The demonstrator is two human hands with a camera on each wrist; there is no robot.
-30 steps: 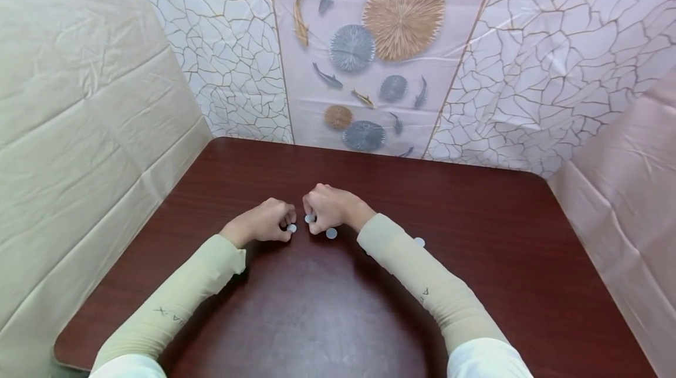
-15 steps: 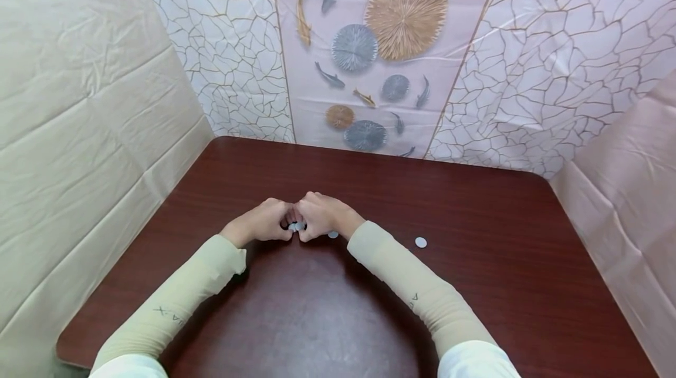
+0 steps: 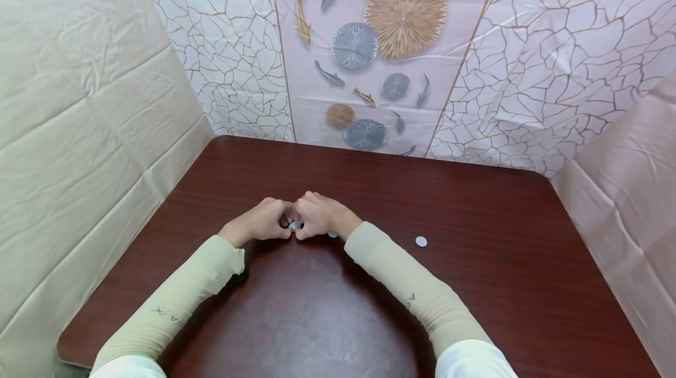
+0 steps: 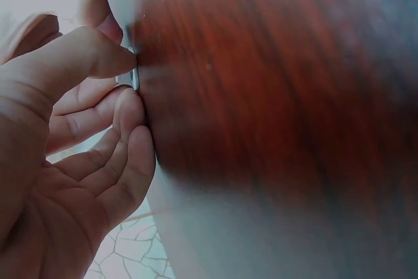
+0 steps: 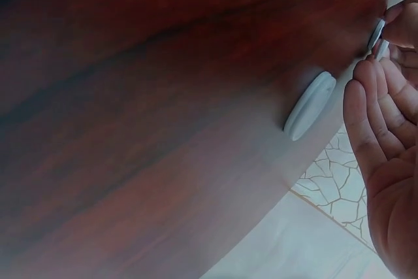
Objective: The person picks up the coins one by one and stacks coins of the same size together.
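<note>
In the head view my left hand (image 3: 261, 219) and right hand (image 3: 320, 215) meet near the middle of the table, fingers curled and fingertips close together. Between them are small pale discs (image 3: 294, 225), one pinched in each hand and apparently overlapping. Thin edge-on discs (image 5: 375, 34) show at the right hand's thumb and index finger in the right wrist view. A sliver of a disc (image 4: 135, 78) appears below the left thumb in the left wrist view. Fingers hide most of both discs. Another white disc (image 5: 311, 106) lies flat on the table near the right hand.
A further white disc (image 3: 421, 242) lies on the dark red-brown table (image 3: 491, 260), beyond the right forearm. Patterned cloth (image 3: 348, 108) hangs behind the table's far edge, with plain pale cloth (image 3: 90, 102) along the left side.
My right hand has moved left with its disc until it meets the left hand, then stays nearly still. The left hand has hardly moved. The disc by the right sleeve is now fully uncovered.
</note>
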